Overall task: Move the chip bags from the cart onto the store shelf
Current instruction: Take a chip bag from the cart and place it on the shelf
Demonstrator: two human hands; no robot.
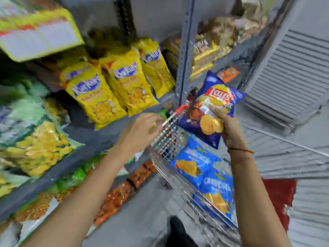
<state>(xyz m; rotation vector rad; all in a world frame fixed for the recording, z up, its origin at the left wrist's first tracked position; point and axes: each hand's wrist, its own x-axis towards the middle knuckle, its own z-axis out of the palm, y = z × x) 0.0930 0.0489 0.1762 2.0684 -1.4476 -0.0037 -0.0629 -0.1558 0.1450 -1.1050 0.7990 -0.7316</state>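
Note:
My right hand [227, 127] grips a dark blue Lay's chip bag [211, 107] by its lower right side and holds it up above the wire cart [167, 138]. Lighter blue chip bags [206, 173] lie inside the cart below it. My left hand [142, 129] hovers at the cart's near rim, fingers loosely curled, beside the edge of the grey store shelf [99, 138]. I cannot tell whether the left hand touches the rim. The picture is blurred by motion.
Yellow snack bags [99, 98] stand in a row on the shelf at the left, with green and yellow bags [35, 143] nearer me. Orange packs [121, 196] fill the lower shelf. A grey upright post [183, 68] divides the shelving. A red mat [277, 198] lies on the floor.

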